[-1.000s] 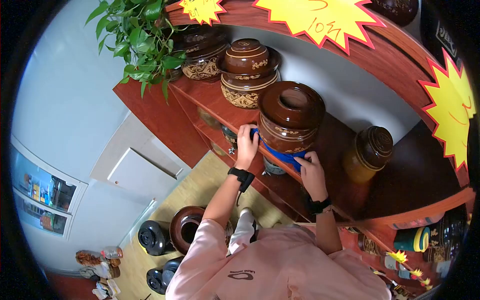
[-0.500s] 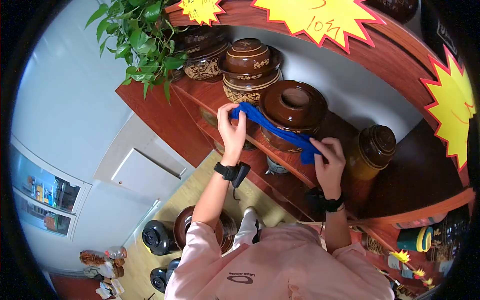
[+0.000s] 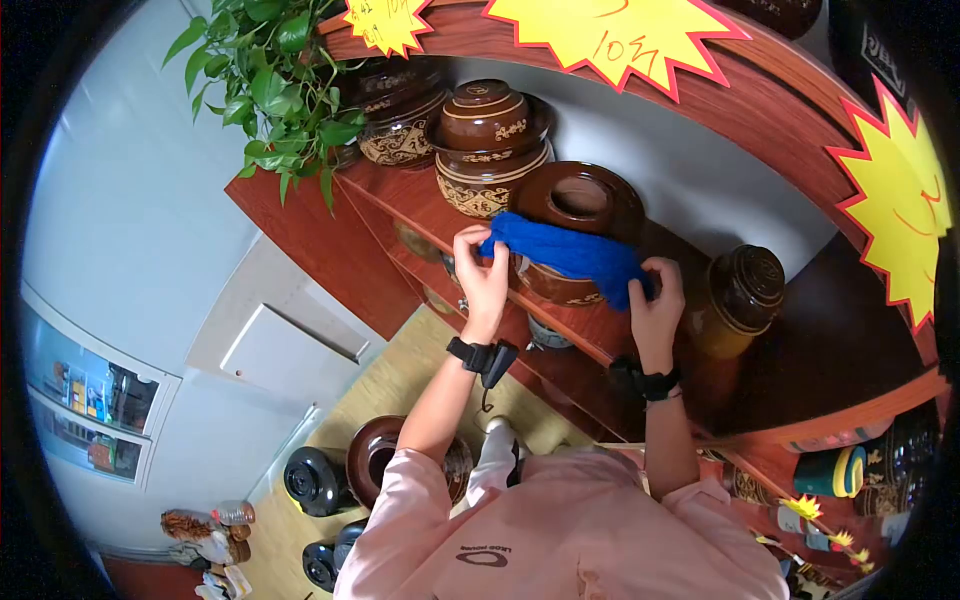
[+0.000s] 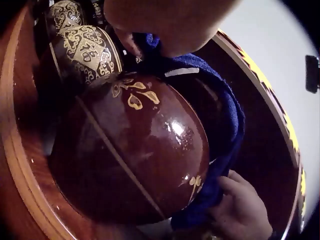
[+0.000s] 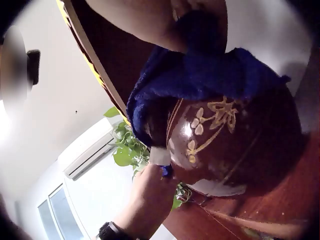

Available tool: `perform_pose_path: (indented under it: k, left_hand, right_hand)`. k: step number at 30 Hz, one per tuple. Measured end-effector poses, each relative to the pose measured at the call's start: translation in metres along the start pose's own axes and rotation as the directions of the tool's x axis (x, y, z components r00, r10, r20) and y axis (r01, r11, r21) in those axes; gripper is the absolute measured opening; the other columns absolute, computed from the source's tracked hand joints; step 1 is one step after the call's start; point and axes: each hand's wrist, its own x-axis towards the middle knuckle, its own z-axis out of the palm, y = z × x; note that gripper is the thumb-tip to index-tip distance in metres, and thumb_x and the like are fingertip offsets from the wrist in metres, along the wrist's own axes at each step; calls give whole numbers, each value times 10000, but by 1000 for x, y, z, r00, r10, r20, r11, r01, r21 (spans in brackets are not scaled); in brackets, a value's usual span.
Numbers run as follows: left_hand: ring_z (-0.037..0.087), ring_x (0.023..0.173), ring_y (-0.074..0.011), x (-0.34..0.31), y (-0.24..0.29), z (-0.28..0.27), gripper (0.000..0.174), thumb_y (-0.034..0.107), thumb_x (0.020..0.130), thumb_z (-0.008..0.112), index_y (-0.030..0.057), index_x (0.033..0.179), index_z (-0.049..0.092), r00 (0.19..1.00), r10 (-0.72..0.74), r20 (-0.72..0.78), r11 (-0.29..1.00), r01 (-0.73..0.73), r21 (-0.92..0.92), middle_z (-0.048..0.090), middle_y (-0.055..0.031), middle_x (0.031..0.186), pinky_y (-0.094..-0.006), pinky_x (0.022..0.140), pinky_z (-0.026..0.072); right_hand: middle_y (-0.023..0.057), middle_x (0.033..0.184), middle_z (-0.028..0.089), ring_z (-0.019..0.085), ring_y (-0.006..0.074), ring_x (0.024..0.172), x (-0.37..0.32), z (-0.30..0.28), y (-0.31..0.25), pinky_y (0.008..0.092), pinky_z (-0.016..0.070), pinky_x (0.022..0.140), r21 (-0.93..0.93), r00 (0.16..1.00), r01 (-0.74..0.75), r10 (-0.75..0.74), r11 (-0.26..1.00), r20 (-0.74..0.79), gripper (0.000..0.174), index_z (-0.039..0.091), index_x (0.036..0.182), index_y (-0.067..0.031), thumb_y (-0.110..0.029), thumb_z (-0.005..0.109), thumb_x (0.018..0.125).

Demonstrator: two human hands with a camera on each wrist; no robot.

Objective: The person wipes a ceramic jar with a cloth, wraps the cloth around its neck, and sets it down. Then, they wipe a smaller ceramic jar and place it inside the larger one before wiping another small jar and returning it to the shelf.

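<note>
A brown glazed lidded pot (image 3: pixel 560 284) with gold floral marks stands near the shelf's front edge. Across its front, at lid height, a blue cloth (image 3: pixel 570 250) is stretched between both hands. My left hand (image 3: pixel 480 278) pinches the cloth's left end between thumb and fingers. At the other end, my right hand (image 3: pixel 656 310) grips a bunched part beside the pot. In the left wrist view the cloth (image 4: pixel 231 107) curves around the pot's upper side. The right wrist view shows the cloth (image 5: pixel 210 75) draped against the pot's shoulder; it hides part of the lid.
Left of the pot stand another patterned pot (image 3: pixel 475 185) with a bowl-like top and a darker one (image 3: pixel 400 135). An amber-brown jar (image 3: pixel 740 300) is to the right. A leafy plant (image 3: pixel 285 90) hangs at the shelf's left end. Yellow price signs (image 3: pixel 620 40) line the upper board.
The blue cloth has come up from low on the pot to lid height, and now spreads wider than the narrow band of half a second ago. Both hands rose with it, holding its ends.
</note>
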Motion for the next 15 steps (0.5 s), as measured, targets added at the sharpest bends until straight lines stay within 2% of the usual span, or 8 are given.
perform_pose_path:
  k: [3, 6, 9, 12, 15]
  left_hand:
    - [512, 955, -187, -11, 1, -5, 215, -24, 811, 600, 24, 985, 482, 981, -190, 47, 979, 193, -58, 520, -102, 1054, -293, 871, 413]
    - [498, 954, -192, -14, 1, -6, 216, -30, 805, 579, 23, 986, 473, 997, -66, -27, 998, 66, 0, 509, -99, 1046, -303, 879, 401]
    - [487, 952, -191, -20, 2, -7, 193, -23, 814, 560, 21, 975, 464, 996, -84, -28, 995, 85, 61, 499, -97, 1016, -301, 880, 395]
    - [483, 932, -177, -30, -14, -10, 181, -18, 823, 543, 21, 977, 457, 999, -33, 9, 990, 32, 138, 491, -87, 985, -292, 859, 401]
    - [481, 905, -157, -37, -33, -12, 172, -20, 821, 534, 18, 973, 464, 961, -265, 80, 964, 261, 55, 490, -73, 957, -280, 840, 405]
  right_hand:
    - [140, 956, 570, 562, 320, 912, -5, 2, 2, 383, 446, 857, -12, 1000, -14, 14, 1000, -1, 224, 541, 934, -15, 24, 615, 727]
    - [140, 953, 571, 563, 322, 913, -9, 3, 3, 385, 447, 855, -14, 1000, -16, 16, 1000, 4, 222, 541, 931, -17, 25, 612, 725]
    - [140, 948, 572, 563, 324, 912, -13, 1, 3, 384, 447, 853, -14, 999, -31, 32, 999, 29, 228, 544, 931, -20, 32, 609, 719]
    - [139, 949, 573, 564, 322, 911, -20, 2, 9, 381, 446, 852, -13, 997, -41, 42, 999, 63, 235, 543, 935, -24, 39, 600, 716]
    - [132, 977, 580, 569, 307, 920, -31, 5, 33, 376, 447, 859, -8, 987, -124, 124, 992, 100, 252, 544, 966, -26, 34, 583, 724]
